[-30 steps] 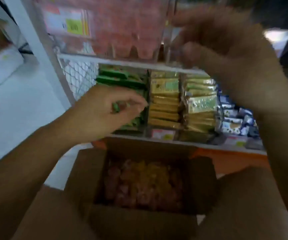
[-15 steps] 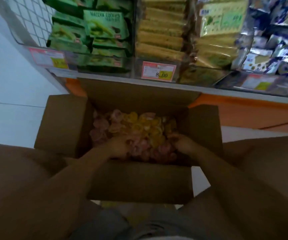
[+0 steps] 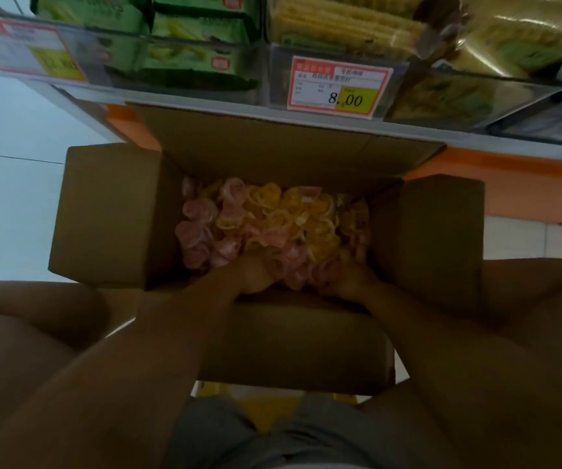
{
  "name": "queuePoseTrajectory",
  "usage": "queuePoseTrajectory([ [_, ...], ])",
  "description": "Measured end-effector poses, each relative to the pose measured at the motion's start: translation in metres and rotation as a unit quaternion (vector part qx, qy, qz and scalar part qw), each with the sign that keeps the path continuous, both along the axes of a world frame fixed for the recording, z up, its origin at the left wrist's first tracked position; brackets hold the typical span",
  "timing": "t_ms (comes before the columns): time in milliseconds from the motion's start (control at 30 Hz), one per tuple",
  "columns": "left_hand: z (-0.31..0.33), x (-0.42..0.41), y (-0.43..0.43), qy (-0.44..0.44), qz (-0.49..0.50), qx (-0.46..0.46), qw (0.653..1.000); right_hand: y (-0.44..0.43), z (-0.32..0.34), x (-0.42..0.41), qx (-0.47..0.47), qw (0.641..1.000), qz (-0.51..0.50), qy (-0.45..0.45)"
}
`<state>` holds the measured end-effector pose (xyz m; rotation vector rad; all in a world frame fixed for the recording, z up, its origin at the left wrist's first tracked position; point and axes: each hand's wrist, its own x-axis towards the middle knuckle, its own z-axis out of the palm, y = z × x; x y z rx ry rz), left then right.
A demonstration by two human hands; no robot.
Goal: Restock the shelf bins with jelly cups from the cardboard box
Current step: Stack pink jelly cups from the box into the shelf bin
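An open cardboard box (image 3: 293,340) stands on the floor between my knees, its flaps folded out. It holds a heap of pink and yellow jelly cups (image 3: 272,218). Both hands are down inside the box at its near wall. My left hand (image 3: 255,275) is sunk among the pink cups with its fingers curled into the pile. My right hand (image 3: 347,282) lies beside it, fingers buried in the cups too. The fingertips of both hands are hidden by the cups, so what each one grips is unclear.
Just beyond the box runs a shelf edge with a price tag (image 3: 338,88) reading 8.00. Green cookie packs (image 3: 184,38) and gold-wrapped packs (image 3: 509,38) fill clear bins on that shelf. An orange shelf base (image 3: 509,191) sits behind the box; pale floor tiles lie to the left.
A second ago both hands were up at the shelves. They dropped into the box half a second ago and now sit closer together, deeper in the cups.
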<state>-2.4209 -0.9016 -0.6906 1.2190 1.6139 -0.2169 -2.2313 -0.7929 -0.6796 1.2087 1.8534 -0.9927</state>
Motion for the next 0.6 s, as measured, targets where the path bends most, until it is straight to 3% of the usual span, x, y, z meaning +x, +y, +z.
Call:
queuePoseTrajectory([
  [300, -0.017, 0.007, -0.002, 0.009, 0.035, -0.070, 0.997, 0.004, -0.010, -0.002, -0.003, 0.998, -0.054, 0.024],
  [433, -0.019, 0.007, 0.000, 0.021, 0.083, -0.034, 0.996, -0.009, -0.026, 0.010, 0.027, 0.996, -0.059, 0.067],
  [600, -0.031, 0.000, -0.006, 0.024, 0.073, -0.021, 0.997, -0.004, -0.038, 0.015, 0.025, 0.995, -0.065, 0.078],
])
